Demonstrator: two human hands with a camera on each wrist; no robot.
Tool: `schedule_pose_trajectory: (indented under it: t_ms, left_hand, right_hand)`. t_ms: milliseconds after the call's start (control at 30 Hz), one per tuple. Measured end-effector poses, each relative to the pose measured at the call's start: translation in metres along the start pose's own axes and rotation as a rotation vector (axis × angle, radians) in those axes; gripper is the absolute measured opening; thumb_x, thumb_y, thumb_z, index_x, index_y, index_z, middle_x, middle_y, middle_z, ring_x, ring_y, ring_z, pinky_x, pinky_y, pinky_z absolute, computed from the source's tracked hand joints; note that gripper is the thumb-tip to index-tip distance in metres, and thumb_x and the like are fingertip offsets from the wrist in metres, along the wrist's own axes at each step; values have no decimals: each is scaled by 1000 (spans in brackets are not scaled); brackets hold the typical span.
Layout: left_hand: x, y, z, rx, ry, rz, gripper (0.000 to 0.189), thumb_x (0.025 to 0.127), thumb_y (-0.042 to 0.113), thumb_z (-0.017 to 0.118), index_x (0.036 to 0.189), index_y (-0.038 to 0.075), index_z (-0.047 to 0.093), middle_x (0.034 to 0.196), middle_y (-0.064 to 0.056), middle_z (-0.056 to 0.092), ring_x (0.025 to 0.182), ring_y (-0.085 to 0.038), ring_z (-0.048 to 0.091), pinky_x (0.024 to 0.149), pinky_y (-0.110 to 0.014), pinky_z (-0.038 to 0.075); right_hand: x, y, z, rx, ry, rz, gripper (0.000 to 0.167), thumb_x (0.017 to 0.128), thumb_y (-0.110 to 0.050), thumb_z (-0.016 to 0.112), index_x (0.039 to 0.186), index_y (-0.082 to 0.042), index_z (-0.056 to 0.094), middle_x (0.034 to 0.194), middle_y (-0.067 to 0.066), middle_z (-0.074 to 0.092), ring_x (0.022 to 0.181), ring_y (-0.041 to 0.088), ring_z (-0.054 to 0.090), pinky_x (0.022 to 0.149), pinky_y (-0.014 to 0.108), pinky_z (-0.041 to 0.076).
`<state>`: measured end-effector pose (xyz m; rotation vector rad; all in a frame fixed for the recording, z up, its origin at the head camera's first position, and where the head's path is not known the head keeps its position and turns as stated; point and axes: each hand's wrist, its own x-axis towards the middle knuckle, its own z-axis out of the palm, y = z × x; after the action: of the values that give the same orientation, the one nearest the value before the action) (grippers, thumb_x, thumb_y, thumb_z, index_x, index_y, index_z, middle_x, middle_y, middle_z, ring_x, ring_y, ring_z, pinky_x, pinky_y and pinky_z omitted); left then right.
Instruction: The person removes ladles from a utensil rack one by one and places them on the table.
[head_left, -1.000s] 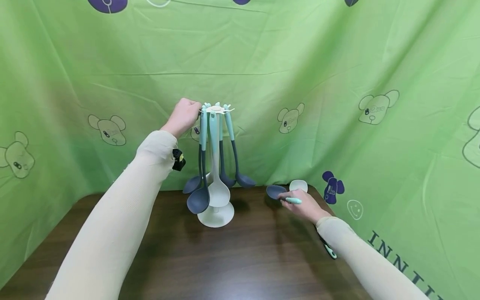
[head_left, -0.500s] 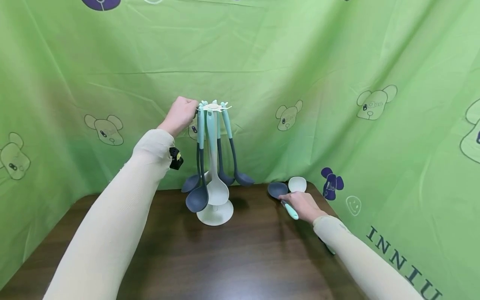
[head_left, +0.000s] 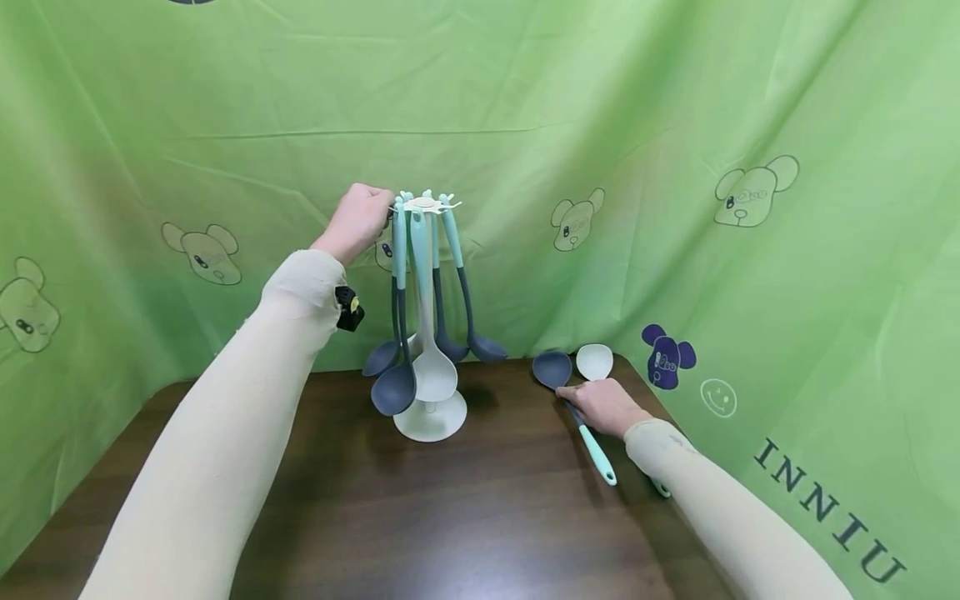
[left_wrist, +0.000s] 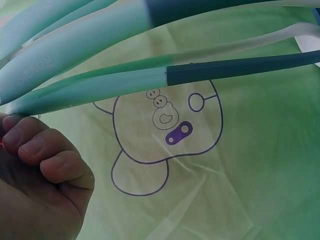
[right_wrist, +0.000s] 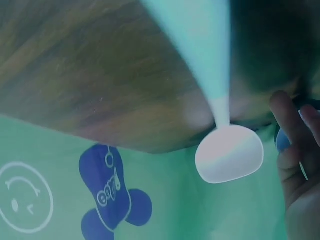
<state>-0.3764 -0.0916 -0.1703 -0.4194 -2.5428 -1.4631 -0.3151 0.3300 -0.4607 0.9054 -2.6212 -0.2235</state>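
A white utensil rack (head_left: pixel 431 417) stands on the table, hung with several ladles and spoons with mint-green handles, among them a dark blue ladle (head_left: pixel 393 390) and a white spoon (head_left: pixel 435 377). My left hand (head_left: pixel 358 218) grips the left edge of the rack's top with curled fingers; in the left wrist view the fingers (left_wrist: pixel 62 167) sit right at the handle ends. To the right, a separate dark blue ladle (head_left: pixel 597 454) lies slantwise, its bowl toward the back. My right hand (head_left: pixel 606 407) pinches its neck.
Another white spoon (head_left: pixel 595 362) lies beside the ladle at the table's back right corner, its handle partly under my right forearm. A green curtain (head_left: pixel 510 167) hangs close behind the brown table (head_left: pixel 420 508). A black wrist camera (head_left: pixel 349 308) sits on my left wrist.
The right-hand ladle's handle has swung down toward the front and right, so its length now shows. My left hand keeps its place at the rack; the head view tilts slightly.
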Motion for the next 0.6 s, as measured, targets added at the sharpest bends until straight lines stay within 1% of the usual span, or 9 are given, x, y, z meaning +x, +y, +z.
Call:
schedule_pose_trajectory:
  t_ms: [67, 133, 267, 367, 500, 600]
  left_hand:
    - [0, -1, -2, 2, 4, -6, 35, 96, 20, 37, 61, 16, 36, 49, 9, 34, 46, -10, 31, 48, -28, 29]
    - [0, -1, -4, -1, 7, -10, 35, 96, 20, 37, 61, 17, 37, 49, 9, 34, 46, -10, 31, 48, -27, 29]
    - [0, -1, -7, 11, 11, -19, 34, 96, 20, 37, 62, 17, 37, 50, 10, 34, 46, -9, 30, 48, -27, 29]
    - [-2, -2, -7, 22, 3, -19, 33, 96, 19, 36, 63, 16, 38, 50, 10, 34, 46, -9, 31, 47, -27, 29]
    - [-6, -3, -5, 21, 3, -15, 32, 96, 17, 36, 65, 16, 39, 51, 10, 35, 47, -8, 31, 47, -26, 28]
    - [-7, -2, -5, 25, 4, -20, 32, 97, 17, 36, 65, 16, 38, 52, 10, 34, 47, -8, 30, 47, -26, 28]
  right_hand:
    - [2, 1, 2, -14, 1, -29, 30, 79, -8, 70, 106, -20, 68, 63, -7, 58, 48, 11, 44, 44, 38, 43]
    - [4, 2, 2, -20, 9, -48, 30, 78, -6, 70, 105, -19, 67, 63, -7, 58, 48, 11, 44, 44, 38, 43]
    - [6, 0, 3, -39, 19, -69, 36, 77, -6, 73, 111, -18, 69, 70, -4, 66, 50, 14, 51, 46, 40, 46]
    - [3, -3, 4, -61, 18, -75, 38, 78, -9, 75, 114, -18, 70, 73, -2, 69, 50, 15, 54, 44, 40, 46]
    - [-1, -8, 5, -74, 15, -55, 34, 82, -10, 74, 114, -19, 72, 72, -1, 70, 48, 15, 54, 43, 39, 45]
    - [-2, -12, 5, -57, 22, -9, 32, 85, -9, 71, 114, -19, 72, 74, -1, 71, 50, 16, 56, 42, 39, 45]
